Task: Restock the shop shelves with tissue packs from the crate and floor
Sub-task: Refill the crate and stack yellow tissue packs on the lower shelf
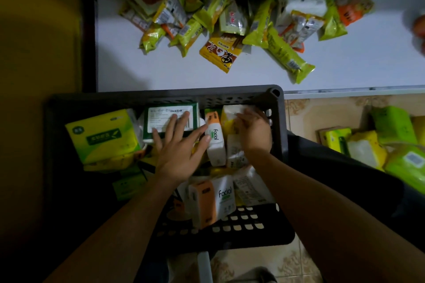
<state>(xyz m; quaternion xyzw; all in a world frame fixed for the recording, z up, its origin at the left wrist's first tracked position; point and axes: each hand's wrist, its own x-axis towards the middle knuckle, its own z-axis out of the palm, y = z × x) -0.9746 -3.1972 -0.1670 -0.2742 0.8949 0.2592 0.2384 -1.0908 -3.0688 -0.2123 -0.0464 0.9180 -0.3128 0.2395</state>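
Note:
A dark plastic crate (pixel 239 96) sits below me, filled with tissue packs. My left hand (pixel 181 147) lies flat with fingers spread over a green-edged white pack (pixel 161 115) and touches an orange-and-white "Facial" pack (pixel 216 142). My right hand (pixel 253 131) curls over a yellow-and-white pack (pixel 230 117) at the crate's far right corner; its grip is partly hidden. A yellow-green pack (pixel 103 135) rests at the crate's left. Another "Facial" pack (pixel 213 200) stands near the front wall. More green and yellow packs (pixel 395 145) lie on the tiled floor to the right.
A white shelf surface (pixel 138 71) lies beyond the crate, with a heap of snack and tissue packets (pixel 230 18) at its back. A yellow wall (pixel 34 30) stands to the left. Dark cloth (pixel 345 167) lies between the crate and the floor packs.

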